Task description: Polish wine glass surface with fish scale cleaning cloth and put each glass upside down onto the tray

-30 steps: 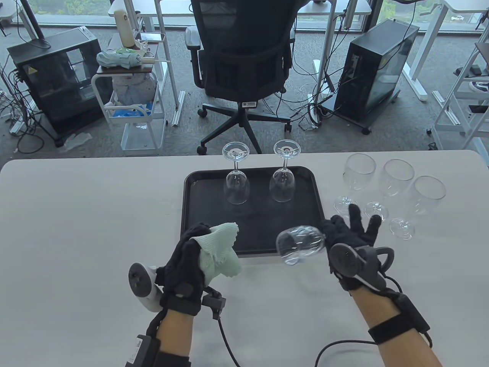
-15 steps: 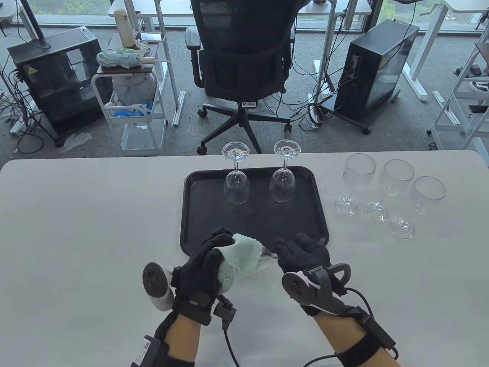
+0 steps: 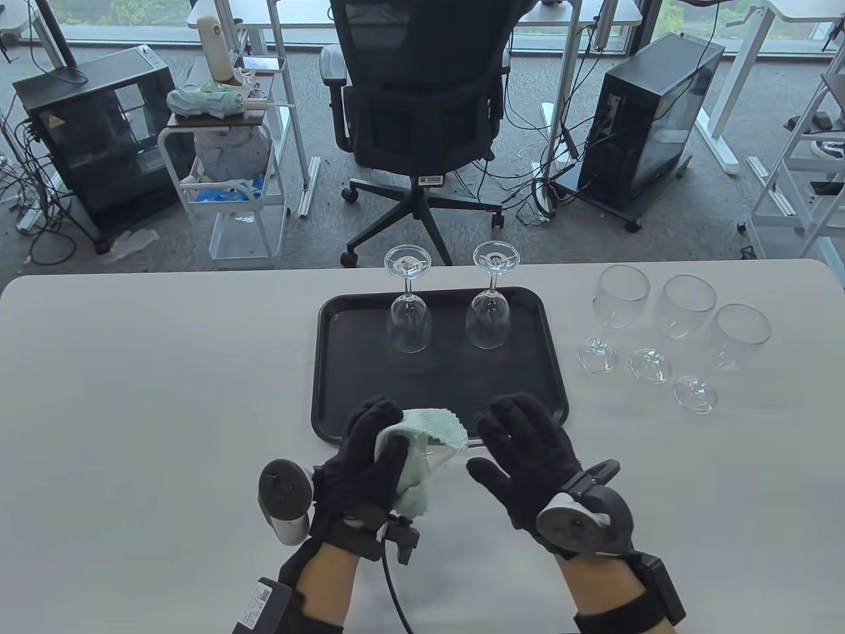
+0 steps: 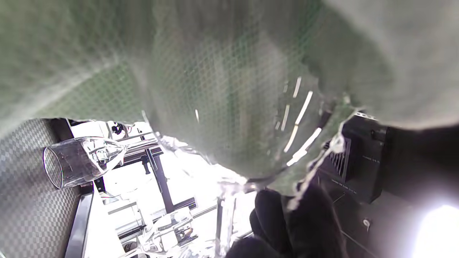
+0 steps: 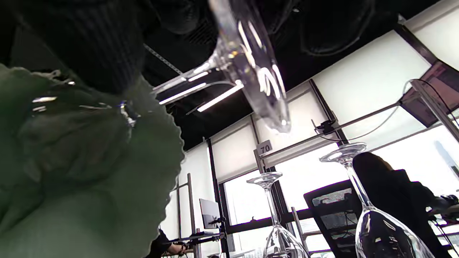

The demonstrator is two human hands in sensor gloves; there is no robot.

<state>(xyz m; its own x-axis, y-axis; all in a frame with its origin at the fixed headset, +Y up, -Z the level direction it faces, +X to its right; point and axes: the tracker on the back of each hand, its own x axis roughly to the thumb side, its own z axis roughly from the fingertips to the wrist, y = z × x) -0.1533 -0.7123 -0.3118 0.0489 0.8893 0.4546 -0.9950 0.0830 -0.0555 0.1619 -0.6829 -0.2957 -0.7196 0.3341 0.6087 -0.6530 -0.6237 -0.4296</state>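
Over the table's near middle, my left hand (image 3: 379, 436) grips the pale green cloth (image 3: 432, 429), which is wrapped round the bowl of a wine glass (image 3: 455, 452) lying on its side between my hands. My right hand (image 3: 518, 432) covers the stem end, its back turned up and fingers loosely spread. The right wrist view has the glass's foot (image 5: 254, 71) just below the gloved fingers, with the cloth (image 5: 89, 179) over the bowl. Cloth (image 4: 215, 71) fills most of the left wrist view. Two glasses (image 3: 409, 323) (image 3: 488, 320) stand upside down at the back of the black tray (image 3: 370, 370).
Three upright wine glasses (image 3: 620, 297) (image 3: 686, 307) (image 3: 739, 333) stand in a row on the table to the right of the tray. An office chair (image 3: 422, 99) and computer cases are on the floor beyond the table's far edge.
My right hand carried the glass left from the tray's front right corner to my left hand. The cloth came round the bowl, and my right hand has rolled its back upward.
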